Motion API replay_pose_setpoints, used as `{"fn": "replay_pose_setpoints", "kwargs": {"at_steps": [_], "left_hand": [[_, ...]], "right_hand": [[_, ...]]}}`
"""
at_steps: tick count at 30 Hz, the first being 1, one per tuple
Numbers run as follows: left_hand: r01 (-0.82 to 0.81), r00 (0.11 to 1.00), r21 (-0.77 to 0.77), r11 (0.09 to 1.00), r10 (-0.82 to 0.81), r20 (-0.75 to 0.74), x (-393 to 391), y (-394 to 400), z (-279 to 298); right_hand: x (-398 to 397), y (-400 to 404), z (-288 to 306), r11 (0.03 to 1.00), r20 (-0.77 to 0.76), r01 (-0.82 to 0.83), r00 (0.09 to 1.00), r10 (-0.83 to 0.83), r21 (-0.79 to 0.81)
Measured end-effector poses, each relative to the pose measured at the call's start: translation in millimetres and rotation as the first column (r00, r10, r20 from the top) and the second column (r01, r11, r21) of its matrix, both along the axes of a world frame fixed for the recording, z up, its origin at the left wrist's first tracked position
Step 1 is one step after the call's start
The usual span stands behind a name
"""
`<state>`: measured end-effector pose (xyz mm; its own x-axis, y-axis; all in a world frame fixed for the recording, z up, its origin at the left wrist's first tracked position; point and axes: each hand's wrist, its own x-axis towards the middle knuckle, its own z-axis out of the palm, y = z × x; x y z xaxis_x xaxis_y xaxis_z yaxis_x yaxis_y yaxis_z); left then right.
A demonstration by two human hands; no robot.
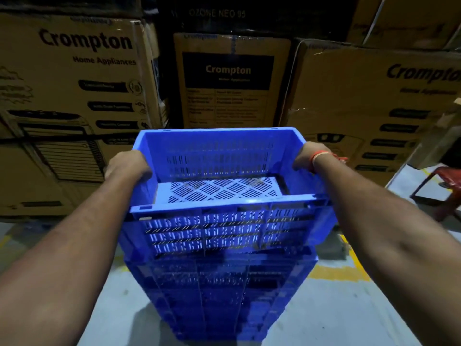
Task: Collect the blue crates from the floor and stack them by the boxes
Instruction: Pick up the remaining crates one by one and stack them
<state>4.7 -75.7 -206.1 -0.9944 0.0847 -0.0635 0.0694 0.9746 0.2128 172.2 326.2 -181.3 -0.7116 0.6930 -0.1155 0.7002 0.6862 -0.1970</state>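
A blue slotted plastic crate (219, 156) is held at the centre of the head view, empty inside. My left hand (127, 164) grips its left rim and my right hand (309, 156) grips its right rim; an orange thread is tied around the right wrist. Directly beneath it stands a stack of blue crates (219, 290) on the floor, and the held crate sits at the top of that stack, slightly askew. Whether it rests on the stack or hangs just above it I cannot tell. The stack's lower part is in shadow.
Large brown cardboard boxes printed "Crompton" form a wall behind the stack: one on the left (74, 96), one in the middle (229, 81), one on the right (374, 103). A red plastic chair (441, 186) stands at the right. Yellow floor markings (336, 270) cross the grey floor.
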Motion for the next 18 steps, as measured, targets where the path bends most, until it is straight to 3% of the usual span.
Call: {"fn": "replay_pose_setpoints", "kwargs": {"at_steps": [10, 18], "left_hand": [[0.0, 0.996, 0.051, 0.999, 0.005, -0.084, 10.0, -4.8, 5.3], [0.011, 0.998, 0.052, 0.999, -0.008, -0.061, 9.2, -5.9, 5.4]], "right_hand": [[0.3, -4.9, -13.0, 0.999, -0.014, 0.032, 0.999, -0.032, 0.038], [11.2, -12.2, -12.6, 0.999, -0.004, 0.037, 0.999, -0.037, 0.032]]}}
